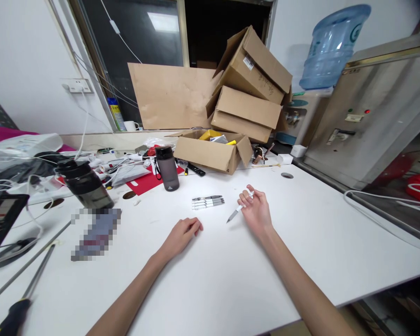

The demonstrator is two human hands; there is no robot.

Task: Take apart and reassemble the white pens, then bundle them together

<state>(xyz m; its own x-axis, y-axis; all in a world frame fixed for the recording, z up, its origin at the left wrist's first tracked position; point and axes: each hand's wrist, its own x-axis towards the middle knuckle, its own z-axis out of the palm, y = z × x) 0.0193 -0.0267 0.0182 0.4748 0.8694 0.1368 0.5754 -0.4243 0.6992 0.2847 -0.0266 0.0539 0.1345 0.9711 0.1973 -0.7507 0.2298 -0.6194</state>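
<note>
My right hand (256, 210) grips a white and grey pen (235, 213), its tip pointing down and left just over the white table (210, 284). Resting on the tabletop to the left is my left hand (184, 234), fingers curled together with nothing visible in them. Beyond both hands, several pens (207, 202) lie side by side in a row; one is darker, the others white and grey. Neither hand touches that row.
A dark grey bottle (167, 169) stands behind the pens, near an open cardboard box (205, 153). On the left are a black-lidded bottle (86, 184), a pixelated patch and a screwdriver (28, 291). Cables and clutter fill the back left; a metal cabinet (381, 112) stands right.
</note>
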